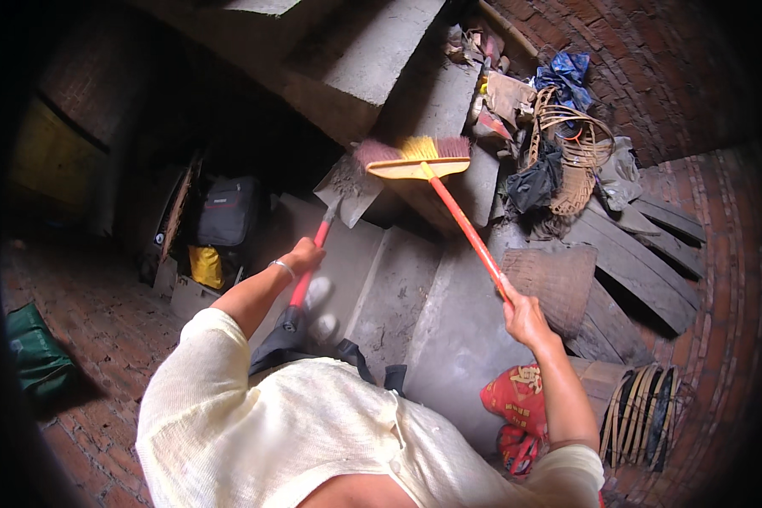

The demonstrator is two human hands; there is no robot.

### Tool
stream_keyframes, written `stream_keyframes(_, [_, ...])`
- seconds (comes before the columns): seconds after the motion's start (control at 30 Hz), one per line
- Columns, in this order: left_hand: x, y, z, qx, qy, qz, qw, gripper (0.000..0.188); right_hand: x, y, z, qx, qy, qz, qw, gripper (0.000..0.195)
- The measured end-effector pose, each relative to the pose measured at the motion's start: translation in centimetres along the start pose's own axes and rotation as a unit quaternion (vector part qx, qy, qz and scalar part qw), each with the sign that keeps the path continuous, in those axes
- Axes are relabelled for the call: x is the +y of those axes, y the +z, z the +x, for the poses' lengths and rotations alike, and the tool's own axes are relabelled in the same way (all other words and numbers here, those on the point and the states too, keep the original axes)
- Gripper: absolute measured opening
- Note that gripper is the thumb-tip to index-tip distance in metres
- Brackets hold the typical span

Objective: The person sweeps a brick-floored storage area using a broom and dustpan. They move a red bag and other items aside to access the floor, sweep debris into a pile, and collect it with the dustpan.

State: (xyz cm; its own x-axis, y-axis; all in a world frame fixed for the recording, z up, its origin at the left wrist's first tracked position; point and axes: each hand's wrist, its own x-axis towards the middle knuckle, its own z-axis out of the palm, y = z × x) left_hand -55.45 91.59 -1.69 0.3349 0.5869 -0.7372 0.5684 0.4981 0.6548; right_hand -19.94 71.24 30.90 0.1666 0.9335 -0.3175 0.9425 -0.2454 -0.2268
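Observation:
My left hand (306,255) is wrapped around the red handle of a flat-bladed shovel (362,202). Grey dirt and debris (345,185) lie on its metal blade, which is held up against the side of the concrete stairs. In my right hand (526,319) is the red handle of a push broom (418,167) with a yellow wooden head. Its bristles, dark red at both ends and yellow in the middle, face away from me, and their left end overlaps the blade's upper corner. Whether bristles and blade touch, I cannot tell.
Concrete steps (381,57) rise ahead, with more steps (400,286) below me. Wicker baskets (574,171), rags and wooden planks (635,254) crowd the right side. A red printed bag (514,397) lies near my right arm. At left stand a black suitcase (228,209) and a green bag (38,349).

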Motion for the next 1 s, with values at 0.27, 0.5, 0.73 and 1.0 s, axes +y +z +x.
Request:
stream_keyframes(0.27, [-0.5,1.2,-0.8,-0.005,-0.006,-0.023,1.0,0.026,0.6,-1.1,-3.3,0.112,-0.068,0.064,0.989,0.058])
stream_keyframes(0.5, [-0.3,2.8,-0.6,-0.023,-0.002,-0.061,0.998,0.01,3.5,-1.0,5.6,0.097,-0.009,-0.034,0.995,0.058])
stream_keyframes(0.73, [0.0,3.8,-1.0,-0.027,-0.015,-0.09,0.995,0.009,-0.7,2.1,-3.4,0.035,0.023,0.032,0.999,0.059])
stream_keyframes(1.0, [0.6,5.1,-1.8,-0.055,-0.024,-0.044,0.997,0.025,-0.3,0.0,-4.6,0.123,-0.046,0.096,0.987,0.058])
